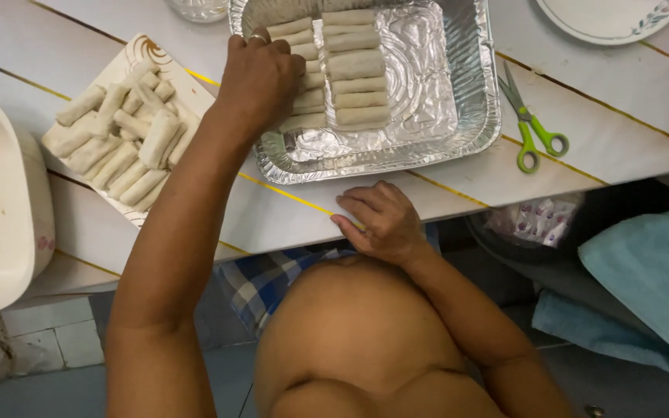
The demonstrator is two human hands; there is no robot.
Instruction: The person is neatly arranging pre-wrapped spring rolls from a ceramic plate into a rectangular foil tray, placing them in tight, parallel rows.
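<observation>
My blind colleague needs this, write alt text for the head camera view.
The left hand reaches into a foil tray of neatly rowed spring rolls; the right hand rests on the table edge. More rolls are piled on a board, green scissors alongside.

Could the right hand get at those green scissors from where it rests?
Probably yes. The right hand rests on the table edge, and the scissors lie on bare tabletop beside the foil tray, with nothing between them.

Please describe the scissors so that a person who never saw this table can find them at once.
Find the big foil tray of pale rolls on the white table. Just right of it lie the scissors, closed. They alone have bright green handles.
</observation>
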